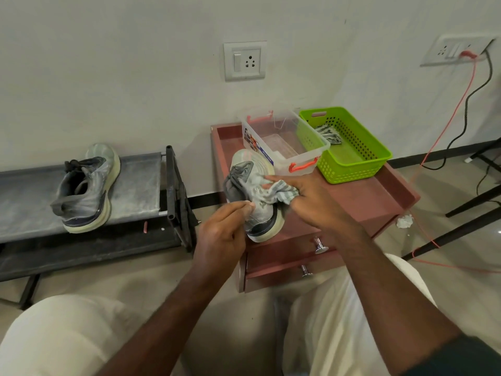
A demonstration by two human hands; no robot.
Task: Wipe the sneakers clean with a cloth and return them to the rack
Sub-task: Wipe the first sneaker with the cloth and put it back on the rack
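A grey and pale-green sneaker (250, 175) rests on the reddish-brown drawer table (360, 196), toe toward the wall. My left hand (222, 232) grips its heel collar. My right hand (311, 202) presses a striped cloth (282, 194) against the sneaker's right side. The matching second sneaker (86, 188) stands on the top shelf of the dark shoe rack (141, 180) at the left, untouched.
A clear plastic box with orange latches (284, 142) and a green basket (349, 147) holding another cloth stand at the table's back. Cables hang from the wall socket (458, 50) at the right. A crumpled tissue (405, 221) lies on the floor. My knees fill the foreground.
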